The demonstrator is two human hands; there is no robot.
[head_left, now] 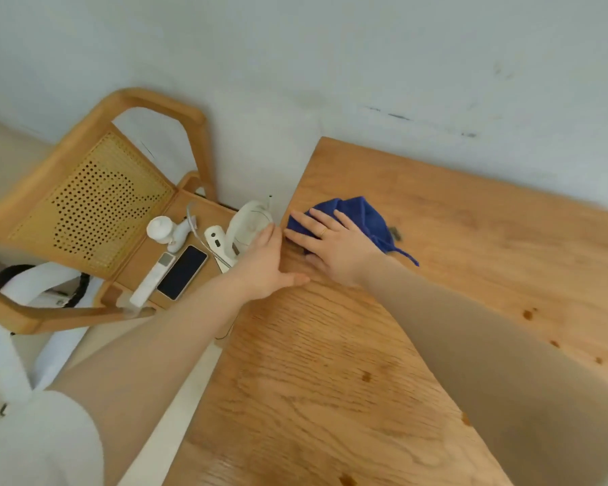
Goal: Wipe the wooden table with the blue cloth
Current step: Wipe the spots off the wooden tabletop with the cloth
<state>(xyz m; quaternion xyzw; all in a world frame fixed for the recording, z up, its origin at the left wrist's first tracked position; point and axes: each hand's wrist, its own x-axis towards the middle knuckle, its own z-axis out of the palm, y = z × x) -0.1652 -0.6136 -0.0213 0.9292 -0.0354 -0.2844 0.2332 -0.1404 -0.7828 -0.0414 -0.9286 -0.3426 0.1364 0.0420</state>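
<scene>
The crumpled dark-blue cloth (362,215) lies at the left edge of the pale wooden table (330,380). The right hand (334,247) presses it flat with straight, spread fingers (316,219), probably for broad wiping contact. The left hand (264,261) rests against that edge, its fingers straight and together and holding nothing, perhaps to steady or to catch crumbs.

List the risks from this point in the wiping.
1. The right hand presses the crumpled blue cloth right at the light wooden table's left edge. A further sweep may push the cloth over onto the white fan and black smartphone on the wooden chair seat beside it.
2. A small dark object lies on the table beside the cloth; a return sweep may knock it away.
</scene>
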